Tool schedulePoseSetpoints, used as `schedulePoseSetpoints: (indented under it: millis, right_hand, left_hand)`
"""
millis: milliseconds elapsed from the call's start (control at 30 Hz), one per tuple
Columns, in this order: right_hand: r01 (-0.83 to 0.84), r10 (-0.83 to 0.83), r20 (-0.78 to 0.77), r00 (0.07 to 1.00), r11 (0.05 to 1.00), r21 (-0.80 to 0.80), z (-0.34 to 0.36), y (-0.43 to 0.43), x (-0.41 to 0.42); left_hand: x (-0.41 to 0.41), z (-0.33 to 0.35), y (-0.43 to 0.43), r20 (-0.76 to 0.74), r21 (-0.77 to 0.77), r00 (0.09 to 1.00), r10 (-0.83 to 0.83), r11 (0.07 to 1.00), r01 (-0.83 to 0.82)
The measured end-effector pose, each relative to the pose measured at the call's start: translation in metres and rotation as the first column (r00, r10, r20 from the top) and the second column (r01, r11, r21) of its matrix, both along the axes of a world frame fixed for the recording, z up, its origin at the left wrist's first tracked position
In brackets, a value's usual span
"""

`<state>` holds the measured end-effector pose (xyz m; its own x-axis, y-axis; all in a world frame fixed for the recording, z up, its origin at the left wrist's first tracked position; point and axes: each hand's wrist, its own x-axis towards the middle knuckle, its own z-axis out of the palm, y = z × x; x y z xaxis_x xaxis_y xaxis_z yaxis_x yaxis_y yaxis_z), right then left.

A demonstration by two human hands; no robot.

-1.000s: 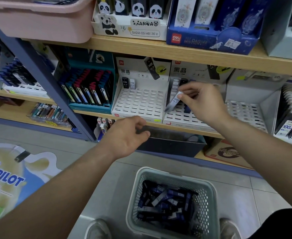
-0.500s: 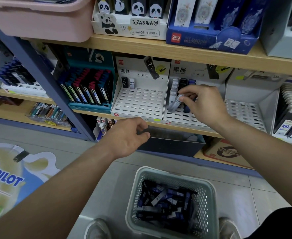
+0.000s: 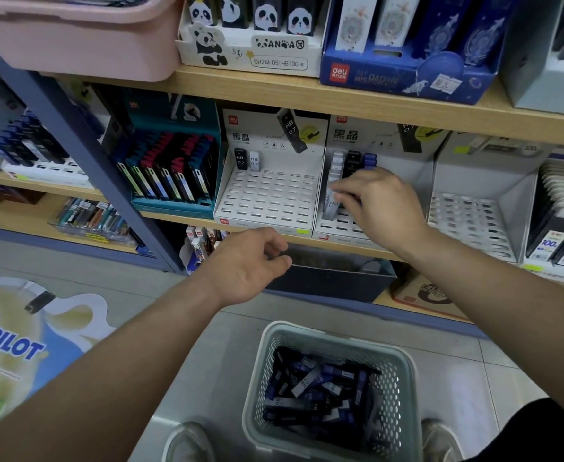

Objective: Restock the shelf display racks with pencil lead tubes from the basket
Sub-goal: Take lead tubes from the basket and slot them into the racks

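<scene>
Two wooden shelves (image 3: 374,105) fill the wall ahead, with a slanted blue post (image 3: 73,155) cutting across them on the left and a pink tub (image 3: 73,38) overhanging the top one. On the floor a big PILOT sticker (image 3: 13,345) lies left of a grey-green basket (image 3: 407,378), which stands between the person's shoes, near the shelving with bare tile between them. Loose pencil lead tubes (image 3: 317,385) marked HB lie jumbled inside it.

Up top sit a panda box (image 3: 274,58) reading "SH241-05 HB 36" and a blue deli box (image 3: 390,78). Below, side by side, are white slotted racks: the left rack (image 3: 267,201) has two tubes (image 3: 240,159) marked HB 0.7 in its back corner; the right rack (image 3: 340,225) has rows at its left side.

The right hand (image 3: 384,208) covers part of those rows and pinches a grey tube (image 3: 331,205) standing in a slot. The left hand (image 3: 247,265) hangs curled before the shelf lip; I cannot tell whether it holds anything.
</scene>
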<state>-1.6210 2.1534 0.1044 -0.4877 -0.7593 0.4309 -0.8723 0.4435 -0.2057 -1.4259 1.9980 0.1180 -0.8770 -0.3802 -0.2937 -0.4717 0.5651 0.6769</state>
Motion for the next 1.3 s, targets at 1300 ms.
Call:
schedulePoseSetpoints:
  millis: [1300]
  right_hand:
    - [-0.184,-0.286,0.498,0.819,0.691,0.699,-0.284,0.138,0.152]
  left_hand:
    - [0.072,-0.248,0.115,0.417,-0.011,0.864,-0.283,0.949,0.316]
